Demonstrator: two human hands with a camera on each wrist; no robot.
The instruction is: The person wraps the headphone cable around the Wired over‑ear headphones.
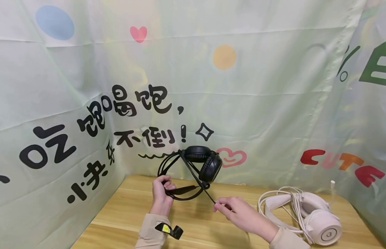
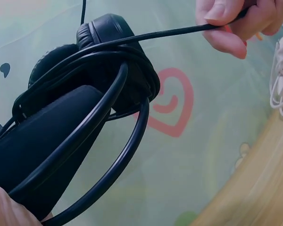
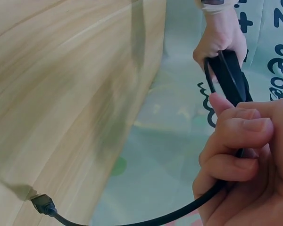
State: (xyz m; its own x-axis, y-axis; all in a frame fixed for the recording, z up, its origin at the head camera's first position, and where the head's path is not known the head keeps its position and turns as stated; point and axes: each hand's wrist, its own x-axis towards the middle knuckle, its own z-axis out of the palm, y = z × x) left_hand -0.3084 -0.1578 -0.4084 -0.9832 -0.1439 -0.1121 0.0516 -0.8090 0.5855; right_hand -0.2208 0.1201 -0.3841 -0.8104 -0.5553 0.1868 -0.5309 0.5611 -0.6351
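My left hand [image 1: 163,193] grips a black over-ear headset by its headband, holding it up above the table. The headset's two padded ear cups [image 1: 197,154] are at the upper right of the band. A thin black cable [image 2: 174,32] wraps around the headset near the ear cups in the left wrist view. My right hand [image 1: 239,212] pinches that cable and draws it taut, down and to the right of the headset. Past the right fingers, the loose end curves away to a dark plug [image 3: 43,205] close over the wood in the right wrist view.
A white headset [image 1: 325,224] with its white cable looped about it lies on the right of the wooden table [image 1: 115,218]. A pale green printed cloth [image 1: 258,114] hangs behind and along both sides. A black strap [image 1: 169,230] sits on the left sleeve.
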